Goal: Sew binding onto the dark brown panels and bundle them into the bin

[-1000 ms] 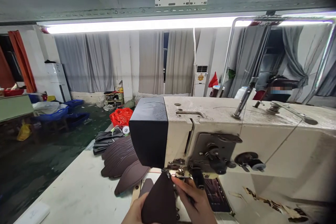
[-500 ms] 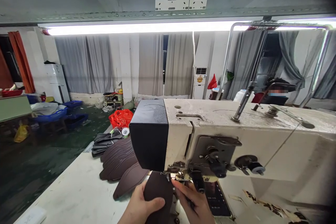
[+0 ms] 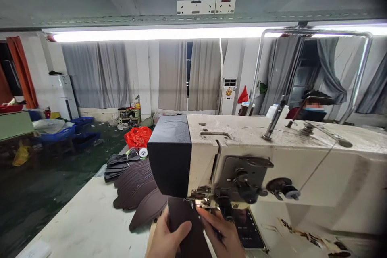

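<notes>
A dark brown curved piece lies under the needle area of a white sewing machine with a black end cover. My left hand grips the piece from its left side, thumb on top and the other fingers partly hidden behind it. On the right, my right hand has its fingertips at the piece's right edge, close to the presser foot; the machine head partly covers these fingers. A stack of similar brown pieces fans out to the left of the machine, with one piece lying nearest my left hand.
Black bundled pieces and a red plastic bag sit behind the stack. A phone lies right of my right hand. A white object is at the table's front left. A person is beyond the machine.
The brown piece has turned under the machine, its near end now swung to the right. My left hand has shifted slightly right with it. The whole view has moved a little.
</notes>
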The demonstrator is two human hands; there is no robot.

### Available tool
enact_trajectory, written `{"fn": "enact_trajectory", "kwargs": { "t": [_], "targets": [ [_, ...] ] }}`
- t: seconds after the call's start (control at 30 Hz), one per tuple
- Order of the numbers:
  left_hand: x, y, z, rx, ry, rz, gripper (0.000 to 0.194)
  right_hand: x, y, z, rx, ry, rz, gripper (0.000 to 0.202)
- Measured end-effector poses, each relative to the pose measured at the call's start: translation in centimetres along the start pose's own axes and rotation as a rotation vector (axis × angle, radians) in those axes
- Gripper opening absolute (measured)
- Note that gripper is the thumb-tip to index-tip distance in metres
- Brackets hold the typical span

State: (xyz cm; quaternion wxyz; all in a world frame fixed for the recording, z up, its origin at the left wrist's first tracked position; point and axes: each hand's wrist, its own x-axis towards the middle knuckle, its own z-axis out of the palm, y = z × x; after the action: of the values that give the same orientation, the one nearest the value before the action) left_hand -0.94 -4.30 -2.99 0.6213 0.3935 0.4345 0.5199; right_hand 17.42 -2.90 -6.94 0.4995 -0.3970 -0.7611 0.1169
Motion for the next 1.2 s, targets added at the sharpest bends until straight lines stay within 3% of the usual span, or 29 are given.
{"fn": "enact_trajectory", "kwargs": {
  "t": [0.13, 0.27, 0.5, 0.73, 0.93, 1.07, 1.2],
  "targets": [
    [-0.6, 0.6, -0.2, 0.061, -0.075, -0.049, 0.067, 0.2, -0.5, -0.1, 0.015, 0.018, -0.025, 0.035],
    [-1.0, 2.4, -0.7, 0.076, -0.167, -0.160, 0.055, 0.6, -1.1, -0.2, 0.049, 0.033, -0.034, 0.034],
    [-0.4, 4.7, -1.3, 0.086, -0.288, -0.192, 0.048, 0.5, -1.3, -0.1, 0.067, 0.027, 0.016, 0.030],
    [1.7, 4.7, -1.5, 0.104, -0.211, -0.151, 0.032, 0.9, -1.8, -0.3, 0.040, 0.076, -0.043, 0.029],
    [1.6, 4.2, -0.6, -0.008, -0.048, -0.092, 0.040, 1.0, -1.5, -0.1, 0.029, 0.065, -0.041, 0.030],
    [0.5, 2.5, 0.2, -0.183, 0.036, -0.033, 0.042, 0.8, -1.2, -0.1, 0.020, 0.080, -0.044, 0.030],
    [0.1, -0.3, 1.5, -0.398, 0.241, -0.080, 0.034, 0.7, -1.3, -0.1, -0.002, 0.098, -0.011, 0.028]
  ]
}}
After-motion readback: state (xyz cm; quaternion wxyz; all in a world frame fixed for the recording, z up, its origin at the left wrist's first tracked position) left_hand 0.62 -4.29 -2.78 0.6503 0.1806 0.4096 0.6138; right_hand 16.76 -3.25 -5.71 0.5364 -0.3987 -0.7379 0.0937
